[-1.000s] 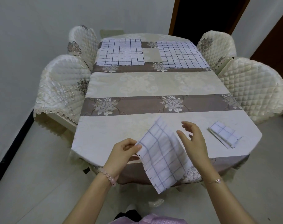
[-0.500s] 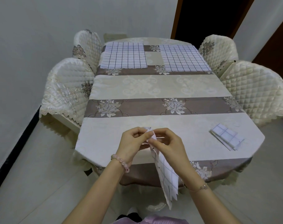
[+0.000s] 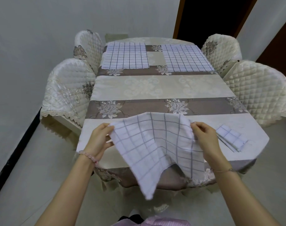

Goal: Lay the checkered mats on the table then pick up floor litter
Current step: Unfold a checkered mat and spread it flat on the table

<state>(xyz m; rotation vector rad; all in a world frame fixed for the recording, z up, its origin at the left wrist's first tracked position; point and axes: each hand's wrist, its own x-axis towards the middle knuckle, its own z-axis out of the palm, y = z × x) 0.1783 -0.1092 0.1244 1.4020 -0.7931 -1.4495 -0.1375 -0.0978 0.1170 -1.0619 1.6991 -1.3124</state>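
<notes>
A white checkered mat (image 3: 152, 147) hangs spread between both hands over the table's near edge. My left hand (image 3: 99, 141) pinches its left corner and my right hand (image 3: 206, 139) pinches its right corner; the lower edge droops below the table edge. Two more checkered mats lie flat at the far end: the far-left mat (image 3: 125, 56) and the far-right mat (image 3: 186, 58). A folded checkered mat (image 3: 231, 139) rests on the table near its front right corner. The table (image 3: 155, 88) wears a beige and brown floral cloth.
Quilted cream chairs flank the table: two on the left (image 3: 68, 88) (image 3: 88, 48) and two on the right (image 3: 261, 90) (image 3: 220, 49). A dark doorway (image 3: 209, 15) opens behind the table. Pale tiled floor (image 3: 33, 185) surrounds the table; a white wall runs along the left.
Both hands were together holding the mat bunched and hanging; they have moved apart and the mat is now spread wide between them.
</notes>
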